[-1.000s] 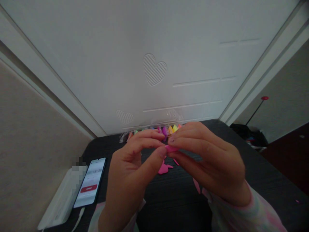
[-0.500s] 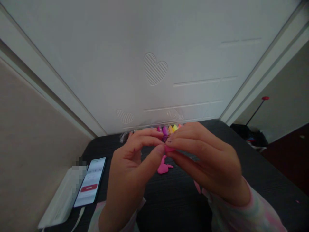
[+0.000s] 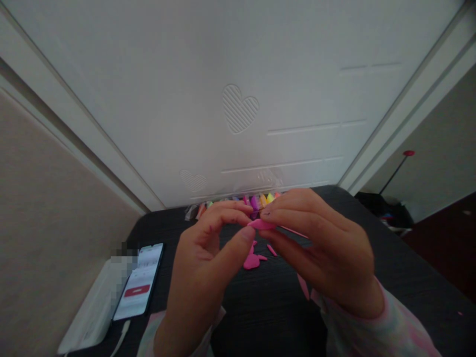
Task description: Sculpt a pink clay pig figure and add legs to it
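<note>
A small pointed piece of pink modelling clay [image 3: 261, 225] is raised above the dark table, between my fingertips. My right hand [image 3: 327, 248] pinches its right part between thumb and fingers. At the left end, the thumb and forefinger of my left hand [image 3: 203, 263] close on the tip. Below on the tabletop lies a flat pink clay shape [image 3: 252, 262] with thin projections, partly covered by my left thumb. A short pink clay strip [image 3: 271, 250] lies beside it. Near my right wrist is a longer pink piece [image 3: 303, 286], partly hidden.
Wrapped clay packs [image 3: 254, 202] in several colours line the back of the dark table [image 3: 260, 317], against a white panel [image 3: 297, 99] with embossed hearts. To the left lie a lit phone [image 3: 139, 282], a white box-like object [image 3: 89, 307] and a white cable [image 3: 121, 338].
My fingers have shifted on the pink clay, and more of its length shows between them. The short strip on the table has come into sight.
</note>
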{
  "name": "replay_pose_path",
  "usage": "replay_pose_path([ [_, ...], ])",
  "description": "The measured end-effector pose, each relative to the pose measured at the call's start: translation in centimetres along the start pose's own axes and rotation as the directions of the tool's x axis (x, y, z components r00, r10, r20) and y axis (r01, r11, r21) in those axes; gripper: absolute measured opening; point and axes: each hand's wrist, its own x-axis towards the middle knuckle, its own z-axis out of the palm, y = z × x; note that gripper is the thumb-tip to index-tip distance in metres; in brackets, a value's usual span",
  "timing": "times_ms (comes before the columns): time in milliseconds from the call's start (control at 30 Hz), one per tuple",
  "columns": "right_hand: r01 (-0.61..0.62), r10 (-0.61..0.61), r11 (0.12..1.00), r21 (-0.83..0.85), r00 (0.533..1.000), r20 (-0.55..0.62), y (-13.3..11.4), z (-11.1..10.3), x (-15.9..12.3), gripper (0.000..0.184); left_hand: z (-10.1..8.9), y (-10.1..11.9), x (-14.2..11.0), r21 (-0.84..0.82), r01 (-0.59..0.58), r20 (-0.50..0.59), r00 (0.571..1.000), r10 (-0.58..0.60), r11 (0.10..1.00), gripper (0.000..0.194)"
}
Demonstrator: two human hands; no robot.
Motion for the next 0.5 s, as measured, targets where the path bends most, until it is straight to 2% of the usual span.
replay_pose_path([
  [267, 0.026, -0.026, 1.000, 0.011, 1.000, -0.006, 0.01, 0.31, -0.03, 0.023, 0.46, 0.32, 0.05, -0.107, 0.086, 0.009, 0.996, -0.085, 0.991, 0.011],
  [500, -0.041, 0.040, 0.998, 0.040, 0.999, 0.013, 0.03, 0.52, -0.14, 0.024, 0.52, -0.08, -0.09, -0.084, 0.007, -0.035, 0.999, -0.010, 0.996, 0.015],
])
